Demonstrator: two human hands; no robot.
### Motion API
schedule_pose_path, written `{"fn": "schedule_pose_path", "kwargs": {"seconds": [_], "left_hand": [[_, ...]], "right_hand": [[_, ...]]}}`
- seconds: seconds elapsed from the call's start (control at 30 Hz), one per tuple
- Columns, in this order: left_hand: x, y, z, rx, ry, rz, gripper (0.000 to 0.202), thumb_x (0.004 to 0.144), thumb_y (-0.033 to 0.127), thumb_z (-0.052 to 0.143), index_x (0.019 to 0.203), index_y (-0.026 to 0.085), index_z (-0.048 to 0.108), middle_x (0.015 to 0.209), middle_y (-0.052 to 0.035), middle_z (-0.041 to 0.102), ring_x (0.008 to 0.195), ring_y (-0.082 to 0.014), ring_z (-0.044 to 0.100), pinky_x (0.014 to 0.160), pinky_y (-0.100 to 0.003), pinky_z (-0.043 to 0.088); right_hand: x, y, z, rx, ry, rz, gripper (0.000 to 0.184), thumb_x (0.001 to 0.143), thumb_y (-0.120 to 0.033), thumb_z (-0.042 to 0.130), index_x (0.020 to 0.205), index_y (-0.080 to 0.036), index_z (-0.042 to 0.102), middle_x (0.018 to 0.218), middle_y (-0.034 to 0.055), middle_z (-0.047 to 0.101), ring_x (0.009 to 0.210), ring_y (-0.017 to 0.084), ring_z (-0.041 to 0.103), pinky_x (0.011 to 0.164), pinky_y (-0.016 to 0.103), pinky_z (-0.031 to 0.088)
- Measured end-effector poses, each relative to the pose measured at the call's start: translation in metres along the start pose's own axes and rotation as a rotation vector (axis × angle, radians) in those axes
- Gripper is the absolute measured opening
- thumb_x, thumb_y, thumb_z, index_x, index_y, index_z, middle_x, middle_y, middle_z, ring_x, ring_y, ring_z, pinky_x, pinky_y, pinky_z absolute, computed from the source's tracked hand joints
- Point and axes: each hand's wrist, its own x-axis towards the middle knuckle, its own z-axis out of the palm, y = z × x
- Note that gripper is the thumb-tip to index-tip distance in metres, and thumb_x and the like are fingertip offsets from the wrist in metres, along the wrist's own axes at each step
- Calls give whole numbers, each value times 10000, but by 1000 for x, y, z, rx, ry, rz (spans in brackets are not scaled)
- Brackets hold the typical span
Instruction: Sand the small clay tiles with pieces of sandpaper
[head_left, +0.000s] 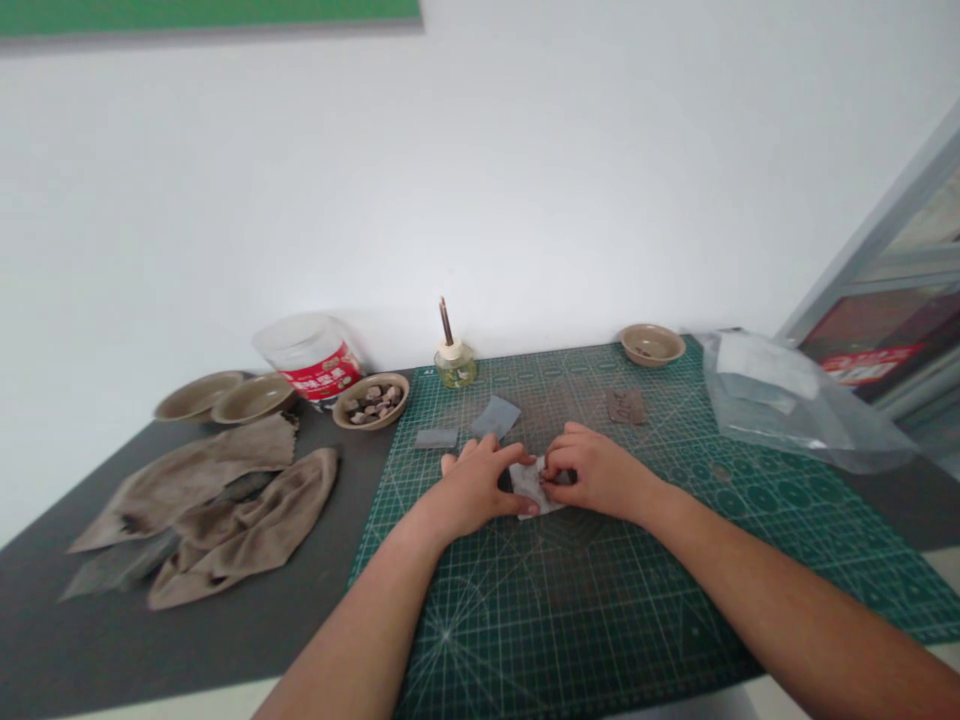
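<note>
My left hand and my right hand meet at the middle of a green cutting mat. Between them they hold a crumpled piece of white paper or cloth, with the left fingertips on its near edge and the right fingertips pinching its top. A small dark item seems wrapped in it, mostly hidden by my fingers. Just beyond my hands lie two grey abrasive sheets and a small brown piece.
A ceramic dish of small stones and a bottle holding a brush stand beyond the mat. Further left are empty tan dishes, a plastic tub and crumpled brown cloths. A clear plastic bag lies on the mat's right.
</note>
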Motion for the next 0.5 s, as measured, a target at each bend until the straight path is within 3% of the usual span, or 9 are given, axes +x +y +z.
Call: {"fn": "schedule_pose_path", "kwargs": {"seconds": [0.2,0.37,0.5], "left_hand": [[1,-3,1,22,7,10,620,665,674,707,1205,388,602,1128,-80,558,1095,-359,506,862,-518,400],[2,-3,1,11,10,12,616,673,643,718,1223,398,590,1137,-81,559,1118,-367,498,864,-521,400],[2,-1,1,12,13,-4,575,676,629,723,1184,379,618,1113,-82,563,1096,-370,509,864,-527,394]], "right_hand": [[1,-2,1,20,-28,-62,121,832,-259,716,736,-195,682,802,8,690,792,160,563,827,325,385],[2,1,2,-6,27,-6,118,839,-226,700,731,-186,674,791,14,681,809,169,559,819,324,382],[3,0,1,29,-27,-56,105,810,-237,732,732,-190,679,810,7,687,798,163,564,838,324,380]]}}
